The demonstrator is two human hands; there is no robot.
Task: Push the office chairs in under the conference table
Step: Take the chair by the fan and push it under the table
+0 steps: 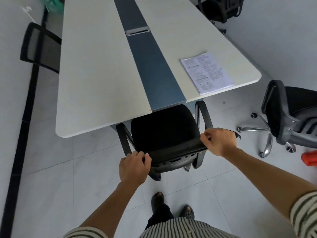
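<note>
A black office chair point(163, 127) stands at the near end of the long white conference table point(96, 69), its seat front and armrests partly under the tabletop edge. My left hand point(133, 166) grips the left end of the chair's backrest top. My right hand point(218, 140) grips the right end of the same backrest. A second black chair point(291, 115) with a chrome star base stands away from the table at the right. A third chair point(41, 47) sits tucked along the table's left side. A fourth chair point(221, 7) is at the far right.
A stack of printed papers point(206, 73) lies on the table's near right corner. A blue strip with a cable slot point(137, 30) runs down the table's middle. An orange object point(309, 158) lies on the tiled floor at the right edge. My feet point(158, 201) stand behind the chair.
</note>
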